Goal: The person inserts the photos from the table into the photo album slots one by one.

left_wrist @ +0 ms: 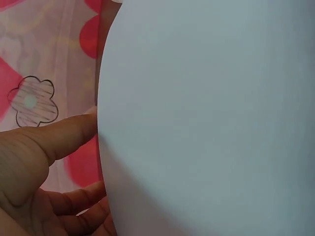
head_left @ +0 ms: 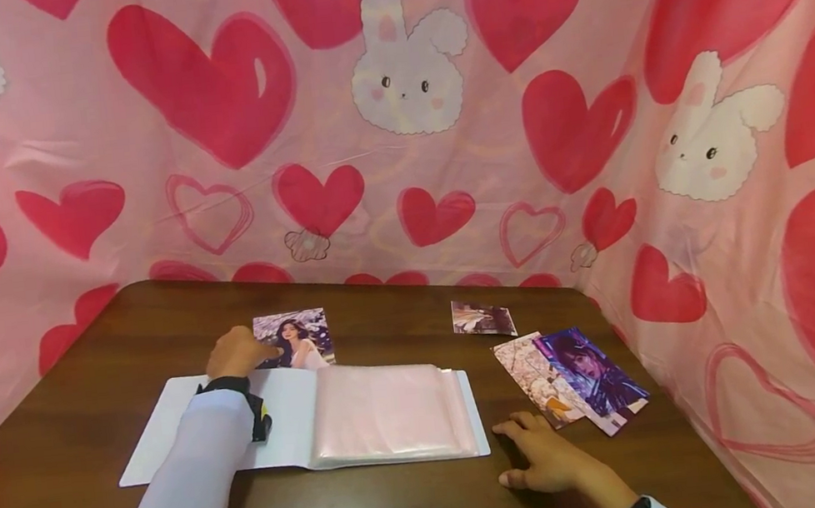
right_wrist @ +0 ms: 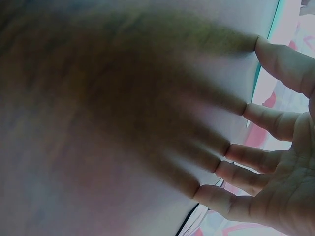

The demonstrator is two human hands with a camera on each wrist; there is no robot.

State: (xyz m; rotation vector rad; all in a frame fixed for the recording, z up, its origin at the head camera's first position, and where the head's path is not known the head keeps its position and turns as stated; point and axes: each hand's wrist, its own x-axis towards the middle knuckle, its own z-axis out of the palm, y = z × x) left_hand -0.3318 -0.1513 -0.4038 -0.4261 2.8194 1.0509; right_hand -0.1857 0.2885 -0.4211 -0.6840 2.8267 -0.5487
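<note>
Photo album [head_left: 388,411]: open, lower centre of frame, on brown worktop [head_left: 61,461]. Portrait photo [head_left: 295,339]: just above album's left page; left hand [head_left: 238,353] rests on it, fingers curled, grip unclear. Right hand [head_left: 552,460]: fingers spread flat on worktop, lower right, beside album. Loose photos [head_left: 580,377]: right of album.

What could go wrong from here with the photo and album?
1. The left hand pinches the photo by one edge only; it may bend or smudge.
2. The album lies open and unheld; its clear pages could flip shut while the photo goes in.
3. The right hand rests close to the loose photos near the table edge; a nudge could knock them off.
</note>
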